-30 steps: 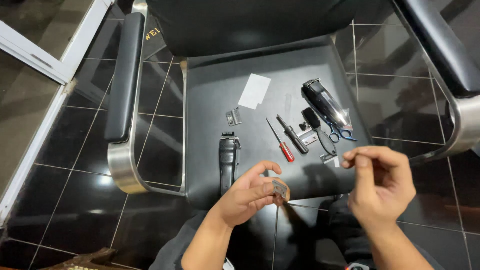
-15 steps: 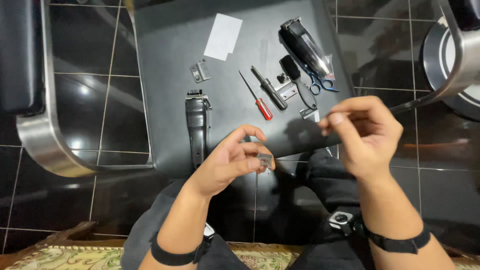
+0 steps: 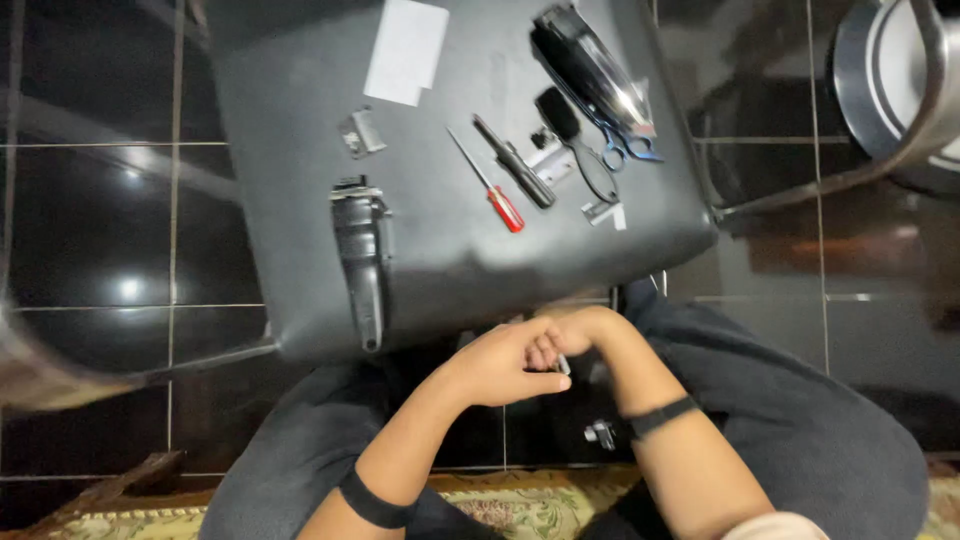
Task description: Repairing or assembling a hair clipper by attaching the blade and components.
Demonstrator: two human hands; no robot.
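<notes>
My left hand (image 3: pixel 497 365) and my right hand (image 3: pixel 578 332) meet just below the front edge of a black chair seat (image 3: pixel 270 90), over my lap. Both have their fingers curled onto a small metal part (image 3: pixel 563 366), mostly hidden between them. On the seat, nearest my left hand, lies a black hair clipper (image 3: pixel 360 262). Further back lie a red-handled screwdriver (image 3: pixel 492 188), a black screwdriver (image 3: pixel 515 162) and a black brush (image 3: pixel 577 140).
Also on the seat are a second clipper (image 3: pixel 590 68), blue-handled scissors (image 3: pixel 630 150), a white card (image 3: pixel 406 50), a loose blade piece (image 3: pixel 360 132) and small metal bits (image 3: pixel 605 212). A chrome chair base (image 3: pixel 890 80) stands top right. A patterned rug (image 3: pixel 500 508) lies below.
My hands have come down off the seat edge and closed together over my lap. The view has moved nearer, so the seat fills the upper part.
</notes>
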